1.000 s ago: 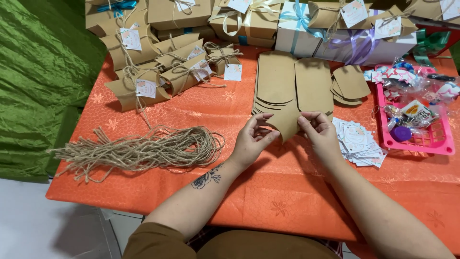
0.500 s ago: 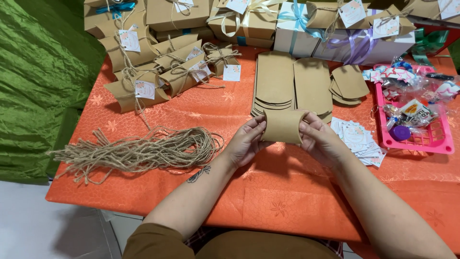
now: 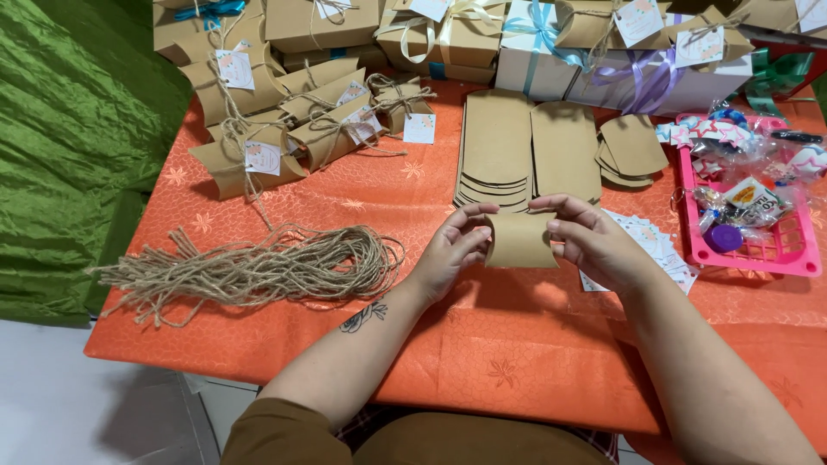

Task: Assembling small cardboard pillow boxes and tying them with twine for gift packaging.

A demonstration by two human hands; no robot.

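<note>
Nearest the person, the left hand (image 3: pixel 450 250) and the right hand (image 3: pixel 594 244) grip a small brown cardboard box (image 3: pixel 519 240) between them, just above the orange tablecloth (image 3: pixel 482 362). Each hand is partly closed, fingers curled over the top edge and thumbs pressing the ends. Left of the left hand lies a bundle of twine (image 3: pixel 258 269). Just beyond the right hand sit small white cards (image 3: pixel 655 241), and further right a pink basket (image 3: pixel 788 258). Directly past the hands lie stacks of flat brown box blanks (image 3: pixel 525 146). Farther left are finished boxes tied with twine (image 3: pixel 293 129), and farthest back, ribboned gift boxes (image 3: pixel 551 43).
</note>
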